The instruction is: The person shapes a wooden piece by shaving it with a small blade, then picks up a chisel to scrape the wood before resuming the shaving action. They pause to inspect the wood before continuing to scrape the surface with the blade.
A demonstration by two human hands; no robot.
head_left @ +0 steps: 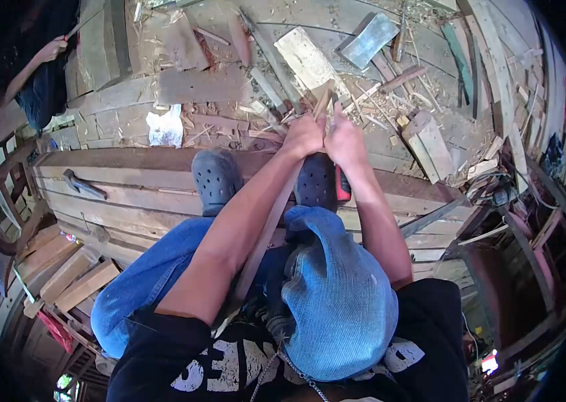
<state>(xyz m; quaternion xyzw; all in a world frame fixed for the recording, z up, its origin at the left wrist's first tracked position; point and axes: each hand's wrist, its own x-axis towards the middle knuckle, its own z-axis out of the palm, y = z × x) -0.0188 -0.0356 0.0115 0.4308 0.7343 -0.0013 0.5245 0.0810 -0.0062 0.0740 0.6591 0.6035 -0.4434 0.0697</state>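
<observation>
A long, thin wooden strip [266, 244] runs from my lap up between my knees and past my hands, its pale tip [324, 100] pointing away from me. My left hand [304, 137] is closed around it near that far end. Right beside it, my right hand [345, 142] is curled with one digit stretched forward along the strip's tip; what its other fingers hold is hidden. Below my right wrist a red and black object [342, 185] shows next to my grey clog [316, 182]. The other clog [216, 181] rests on the planks [156, 204].
Wood offcuts and shavings cover the floor ahead, among them a pale board [306, 60] and a grey block [369, 40]. A dark hammer-like tool [85, 184] lies on the planks at left. At upper left, another person's hand [52, 50] holds a thin stick.
</observation>
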